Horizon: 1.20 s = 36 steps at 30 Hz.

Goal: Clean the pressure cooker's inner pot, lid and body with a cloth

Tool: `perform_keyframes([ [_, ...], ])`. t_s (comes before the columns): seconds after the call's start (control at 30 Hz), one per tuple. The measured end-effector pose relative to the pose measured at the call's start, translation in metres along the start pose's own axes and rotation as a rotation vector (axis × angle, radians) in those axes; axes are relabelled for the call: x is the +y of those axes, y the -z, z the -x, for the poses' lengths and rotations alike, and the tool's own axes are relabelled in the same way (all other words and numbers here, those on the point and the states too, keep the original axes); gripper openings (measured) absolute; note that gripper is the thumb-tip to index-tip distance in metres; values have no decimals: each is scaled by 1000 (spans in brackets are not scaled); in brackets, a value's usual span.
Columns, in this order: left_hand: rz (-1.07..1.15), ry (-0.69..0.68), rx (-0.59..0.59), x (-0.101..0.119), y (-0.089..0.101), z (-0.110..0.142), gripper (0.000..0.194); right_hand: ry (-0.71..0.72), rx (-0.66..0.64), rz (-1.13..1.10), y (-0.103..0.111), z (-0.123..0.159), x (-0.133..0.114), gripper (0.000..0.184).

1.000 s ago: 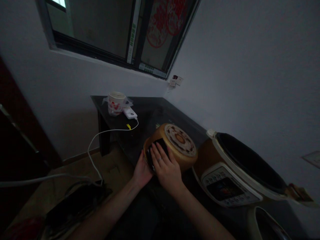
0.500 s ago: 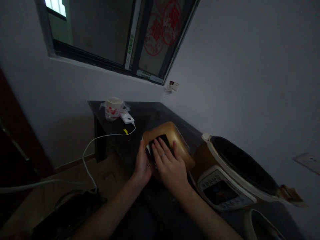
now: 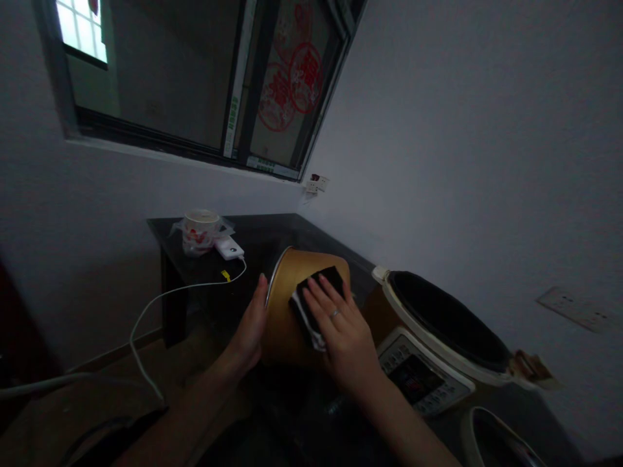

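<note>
A gold-coloured inner pot (image 3: 287,279) of a rice cooker is tilted on its side in front of me, its silver rim facing left. My left hand (image 3: 250,324) grips the pot at the rim, thumb up along the edge. With fingers laid flat, my right hand (image 3: 343,331) presses a folded black cloth (image 3: 304,314) with a white edge against the pot's outer wall. Just to the right stands the rice cooker (image 3: 423,350), its lid part not visible and its dark cavity showing. The pot's inside is turned away from me.
On the dark table (image 3: 272,227) sit a cup wrapped in a plastic bag (image 3: 199,233) and a white device (image 3: 228,248) with a white cable (image 3: 170,290) hanging off the left edge. A round lidded-looking object (image 3: 496,441) is at lower right. Walls and a window (image 3: 160,71) stand behind.
The pot has been turned so that its rim faces left and more of its side shows. My left hand has shifted along the rim. The cloth stays under my right hand. The view has shifted.
</note>
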<state>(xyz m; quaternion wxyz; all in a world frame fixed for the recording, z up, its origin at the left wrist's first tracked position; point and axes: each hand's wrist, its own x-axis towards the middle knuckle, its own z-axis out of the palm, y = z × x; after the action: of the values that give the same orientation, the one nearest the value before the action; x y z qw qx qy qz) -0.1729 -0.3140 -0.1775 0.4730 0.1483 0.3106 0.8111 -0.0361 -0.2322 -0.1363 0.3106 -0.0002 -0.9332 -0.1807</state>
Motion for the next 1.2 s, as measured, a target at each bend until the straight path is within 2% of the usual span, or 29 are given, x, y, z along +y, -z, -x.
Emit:
perform_keyframes([
  [0.07,-62,-19,-26,0,2,1,70,111,-25,50,-4,2,-15,46],
  [0.13,-140,-73,-29,-2,4,2,77,154,-46,92,-6,3,-25,48],
  [0.23,-236,-155,-24,-5,6,3,78,140,-64,121,-6,2,-29,50],
  [0.33,-260,-214,-76,-6,9,2,75,89,-84,112,-4,-3,-26,48],
  [0.43,-279,-222,-132,-8,16,-1,73,11,-117,68,0,-14,-22,46],
  [0.53,-341,-211,-117,-9,25,-2,69,-119,-198,-3,6,-30,-14,47],
  [0.67,-422,-167,-96,-4,29,6,65,-304,-371,-127,18,-53,10,55],
  [0.73,-409,-138,-113,-1,28,12,63,-386,-404,-189,21,-60,24,55],
  [0.93,-340,-102,-138,-1,29,23,57,-575,-466,-172,15,-65,54,38],
  [1.0,-341,-96,-92,-3,30,24,57,-583,-461,-155,15,-64,53,37],
  [1.07,-344,-100,-20,-3,30,23,54,-550,-451,-142,17,-64,45,44],
  [1.2,-340,-111,106,-2,29,20,47,-373,-406,-116,22,-61,18,56],
])
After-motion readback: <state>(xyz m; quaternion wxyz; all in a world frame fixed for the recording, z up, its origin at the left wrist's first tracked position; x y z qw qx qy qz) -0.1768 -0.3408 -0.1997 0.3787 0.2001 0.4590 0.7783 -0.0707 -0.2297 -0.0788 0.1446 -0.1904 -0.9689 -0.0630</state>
